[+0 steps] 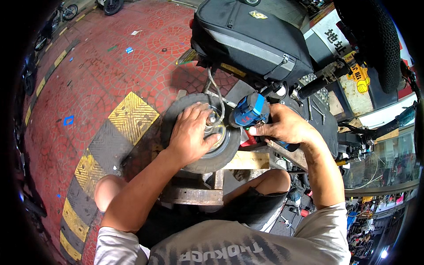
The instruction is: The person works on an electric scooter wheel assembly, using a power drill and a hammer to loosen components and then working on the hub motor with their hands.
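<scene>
Two bare hands are seen at one tyred wheel [227, 152], which is laid flat on one wooden stand [192, 195] above the person's lap. One side of the wheel is covered by the left hand [191, 131], spread open with its thumb apart, beside one hub axle [212, 119]. One blue-and-black cordless power tool [249, 110] is held by the right hand [285, 126], closed around its handle, at the wheel's right edge; whether the wheel is touched by its nose cannot be told. Beyond the wheel, one pale cable [214, 84] is seen near one black bag [256, 37].
</scene>
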